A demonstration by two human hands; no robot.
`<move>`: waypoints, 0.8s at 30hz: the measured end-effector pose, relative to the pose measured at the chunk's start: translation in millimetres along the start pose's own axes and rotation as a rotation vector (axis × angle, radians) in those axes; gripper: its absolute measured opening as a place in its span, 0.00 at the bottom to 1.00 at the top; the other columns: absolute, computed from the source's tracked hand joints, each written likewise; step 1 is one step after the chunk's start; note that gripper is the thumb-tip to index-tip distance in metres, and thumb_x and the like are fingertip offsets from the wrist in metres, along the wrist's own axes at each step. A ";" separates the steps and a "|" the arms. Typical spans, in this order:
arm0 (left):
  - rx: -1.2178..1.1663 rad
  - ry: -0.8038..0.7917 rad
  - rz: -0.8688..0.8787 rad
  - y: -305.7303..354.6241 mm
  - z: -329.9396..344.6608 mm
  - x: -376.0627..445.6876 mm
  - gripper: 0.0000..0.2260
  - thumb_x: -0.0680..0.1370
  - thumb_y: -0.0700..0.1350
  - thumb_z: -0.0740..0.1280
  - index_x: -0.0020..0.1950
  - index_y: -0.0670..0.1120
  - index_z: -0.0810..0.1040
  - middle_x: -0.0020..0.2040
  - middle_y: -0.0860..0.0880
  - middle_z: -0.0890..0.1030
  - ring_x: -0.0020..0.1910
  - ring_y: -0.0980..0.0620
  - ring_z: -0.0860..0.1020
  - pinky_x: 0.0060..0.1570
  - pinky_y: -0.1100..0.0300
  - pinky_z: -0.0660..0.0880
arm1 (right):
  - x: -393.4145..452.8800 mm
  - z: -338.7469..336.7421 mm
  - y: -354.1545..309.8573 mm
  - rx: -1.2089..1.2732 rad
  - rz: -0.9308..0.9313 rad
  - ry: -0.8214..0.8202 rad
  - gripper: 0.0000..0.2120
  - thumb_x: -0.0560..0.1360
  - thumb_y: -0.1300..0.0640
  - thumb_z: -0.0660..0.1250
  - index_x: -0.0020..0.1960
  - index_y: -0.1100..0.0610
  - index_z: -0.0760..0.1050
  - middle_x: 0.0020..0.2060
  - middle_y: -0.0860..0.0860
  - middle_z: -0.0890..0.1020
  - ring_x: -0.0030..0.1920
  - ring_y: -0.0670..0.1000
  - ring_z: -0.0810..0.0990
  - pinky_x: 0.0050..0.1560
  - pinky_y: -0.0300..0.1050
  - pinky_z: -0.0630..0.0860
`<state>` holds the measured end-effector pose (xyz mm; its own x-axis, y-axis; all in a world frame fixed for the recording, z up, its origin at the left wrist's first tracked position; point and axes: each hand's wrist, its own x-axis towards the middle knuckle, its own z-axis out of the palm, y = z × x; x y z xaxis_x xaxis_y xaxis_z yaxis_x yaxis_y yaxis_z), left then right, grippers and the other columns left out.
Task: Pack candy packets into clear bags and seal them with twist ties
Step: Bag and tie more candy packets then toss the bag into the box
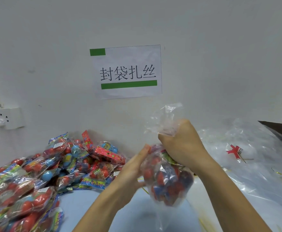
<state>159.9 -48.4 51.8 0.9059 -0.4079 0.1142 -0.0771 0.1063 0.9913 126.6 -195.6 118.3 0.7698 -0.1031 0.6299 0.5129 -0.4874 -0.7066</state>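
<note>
A clear bag filled with red and blue candy packets hangs in the air at centre. My right hand is shut around the bag's gathered neck, and the loose top of the plastic sticks up above my fist. My left hand rests against the bag's left side with fingers partly curled; a thin gold twist tie shows just below it, and whether the fingers pinch it is unclear.
A big heap of candy packets covers the table's left side. A pile of empty clear bags lies at right, with a red-tagged bundle and loose gold ties. The wall carries a paper sign and a socket.
</note>
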 end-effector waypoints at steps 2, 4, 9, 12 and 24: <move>0.224 0.177 0.197 2.3 1.8 -0.8 0.26 0.71 0.64 0.69 0.66 0.56 0.76 0.62 0.58 0.79 0.55 0.66 0.78 0.56 0.67 0.75 | 1.5 -1.5 5.1 -0.039 -0.002 0.001 0.22 0.71 0.67 0.64 0.24 0.53 0.58 0.16 0.44 0.61 0.20 0.46 0.58 0.21 0.33 0.57; 0.366 0.221 0.383 12.9 4.7 -8.5 0.14 0.77 0.55 0.68 0.63 0.65 0.77 0.59 0.63 0.79 0.53 0.72 0.76 0.48 0.78 0.71 | 1.9 -1.1 8.2 -0.057 0.003 -0.044 0.20 0.71 0.66 0.64 0.25 0.54 0.60 0.16 0.43 0.62 0.21 0.45 0.58 0.23 0.34 0.59; 0.338 -0.045 0.506 35.6 13.3 -22.9 0.10 0.78 0.55 0.67 0.54 0.53 0.84 0.52 0.56 0.85 0.54 0.59 0.82 0.52 0.66 0.75 | -4.7 5.4 -1.2 0.023 -0.065 -0.283 0.20 0.70 0.69 0.64 0.25 0.51 0.71 0.21 0.41 0.70 0.25 0.43 0.66 0.28 0.38 0.66; 0.183 0.000 0.475 37.7 14.3 -21.5 0.16 0.76 0.54 0.70 0.48 0.41 0.84 0.45 0.43 0.86 0.47 0.50 0.84 0.46 0.60 0.80 | -8.4 12.4 -8.5 0.033 -0.177 -0.381 0.14 0.68 0.74 0.61 0.37 0.58 0.79 0.32 0.49 0.81 0.34 0.46 0.77 0.35 0.44 0.76; 0.069 0.288 0.612 52.7 14.1 -23.5 0.12 0.66 0.47 0.73 0.45 0.43 0.87 0.40 0.49 0.87 0.41 0.55 0.85 0.40 0.70 0.77 | -17.9 39.3 -15.9 0.211 -0.059 -0.586 0.09 0.71 0.75 0.61 0.36 0.64 0.71 0.27 0.52 0.71 0.31 0.47 0.71 0.36 0.45 0.68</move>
<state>128.6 -46.1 102.3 0.7646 -0.0343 0.6435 -0.6288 0.1789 0.7567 119.7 -152.0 105.6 0.7876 0.4408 0.4305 0.5789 -0.2901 -0.7620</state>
